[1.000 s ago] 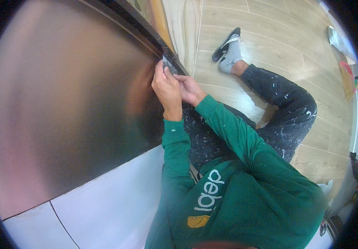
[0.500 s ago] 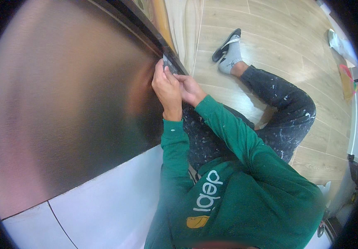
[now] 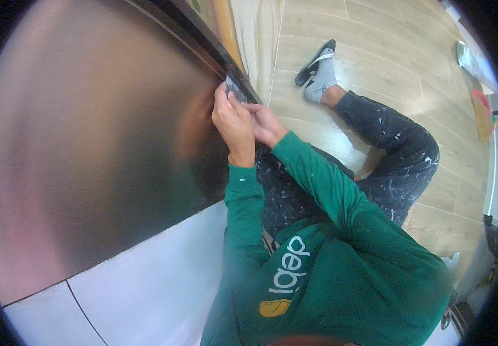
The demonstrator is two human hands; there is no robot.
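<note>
My left hand (image 3: 234,124) is closed on a small flat grey piece (image 3: 236,89) with a pale, pointed tip; its exact kind does not show. The piece lies against the dark frame edge (image 3: 221,56) beside a large brown glossy panel (image 3: 87,144). Close against the left hand is my right hand (image 3: 267,124), its fingers curled in behind the left palm. Those fingertips are hidden, so whether they also grip the grey piece cannot be made out.
White tiles (image 3: 145,271) adjoin the panel's lower edge. My bent leg (image 3: 393,130) in paint-spotted dark trousers and my foot in a dark slipper (image 3: 315,63) rest on the wood-look floor (image 3: 370,52). A pale stone-like strip (image 3: 259,46) borders the frame. Bags (image 3: 477,63) lie far right.
Both hands and the grey piece stay almost in place at the frame edge. My left hand and wrist have shifted very slightly to the right.
</note>
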